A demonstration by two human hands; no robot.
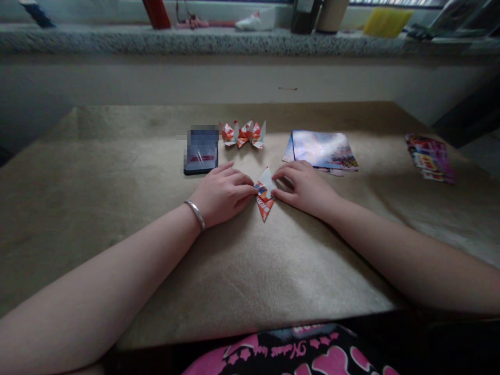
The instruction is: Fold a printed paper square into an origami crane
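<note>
A small folded paper diamond [265, 204], white at its upper part and orange with print below, lies flat on the table between my hands. My left hand [227, 191], with a silver bangle at the wrist, presses its fingertips on the paper's left edge. From the right, my right hand [302, 187] has its thumb and index finger at the paper's other edge, curved with a gap between them. Just beyond stand several folded paper pieces [244, 135] in orange and white, joined in a row or set close together.
A phone [201, 151] lies left of the folded pieces. Glossy printed sheets [322, 150] rest at the back right, with more colourful printed papers [429, 159] farther right. Behind the table [219, 281] runs a speckled stone sill [219, 42] holding bottles and a yellow object [386, 22].
</note>
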